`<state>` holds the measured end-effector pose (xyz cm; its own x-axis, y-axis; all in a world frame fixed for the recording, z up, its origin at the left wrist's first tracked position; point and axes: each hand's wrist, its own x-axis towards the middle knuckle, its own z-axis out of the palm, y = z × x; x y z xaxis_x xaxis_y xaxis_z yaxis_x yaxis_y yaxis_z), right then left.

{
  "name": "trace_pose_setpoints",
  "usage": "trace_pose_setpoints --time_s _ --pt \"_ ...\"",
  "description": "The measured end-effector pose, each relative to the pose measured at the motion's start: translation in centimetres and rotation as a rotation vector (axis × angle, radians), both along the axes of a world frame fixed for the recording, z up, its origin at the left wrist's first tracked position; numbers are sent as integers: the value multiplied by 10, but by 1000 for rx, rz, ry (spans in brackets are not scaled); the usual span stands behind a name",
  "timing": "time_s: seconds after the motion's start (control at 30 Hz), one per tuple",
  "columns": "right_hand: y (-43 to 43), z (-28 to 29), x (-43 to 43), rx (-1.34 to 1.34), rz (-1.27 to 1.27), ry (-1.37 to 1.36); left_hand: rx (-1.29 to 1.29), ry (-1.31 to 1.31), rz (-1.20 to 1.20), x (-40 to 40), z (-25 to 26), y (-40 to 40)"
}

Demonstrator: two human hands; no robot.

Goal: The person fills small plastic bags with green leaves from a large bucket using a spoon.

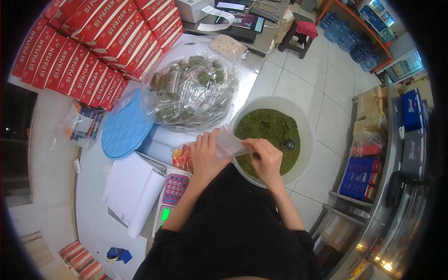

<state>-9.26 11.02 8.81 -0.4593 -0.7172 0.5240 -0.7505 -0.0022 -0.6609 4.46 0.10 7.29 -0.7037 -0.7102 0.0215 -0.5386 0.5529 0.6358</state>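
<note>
My left hand (207, 154) grips a small clear zip bag (225, 140) by its left side. With thumb and forefinger my right hand (266, 157) pinches the bag's right edge. A dark tool tip (257, 156) shows under my right fingers, and a black rounded end (288, 144) lies over the green ground herb; whether they are one tool I cannot tell. The green herb (267, 127) fills much of a round translucent tub (307, 147) below my right hand. A red and yellow packet (182, 158) lies partly hidden beside my left hand.
A large clear bag (192, 91) holds several filled green packets. Red boxes (105, 35) are stacked behind it. A blue quilted lid (126, 127), a paper roll (147, 199) and a digital scale (175, 189) lie to the left. Steel shelving (371, 206) stands right.
</note>
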Motion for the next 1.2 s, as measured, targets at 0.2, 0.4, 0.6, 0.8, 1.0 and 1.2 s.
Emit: trace_pose_setpoints --time_s 0.2,0.4,0.6,0.8,1.0,1.2 --pt "15 15 -20 251 79 -612 1565 335 -782 13 -70 -29" --pt "36 13 -47 300 -18 -777 1973 532 -706 -14 -91 38" --pt "62 34 -69 378 224 -556 2003 176 -520 -22 -56 14" --pt "76 35 -67 507 431 -769 1606 -77 -474 -21 3 11" --pt "72 47 -60 645 340 -858 1498 -145 -673 -18 7 16" --pt "68 45 -46 495 352 -443 1366 -41 -691 -25 27 19"
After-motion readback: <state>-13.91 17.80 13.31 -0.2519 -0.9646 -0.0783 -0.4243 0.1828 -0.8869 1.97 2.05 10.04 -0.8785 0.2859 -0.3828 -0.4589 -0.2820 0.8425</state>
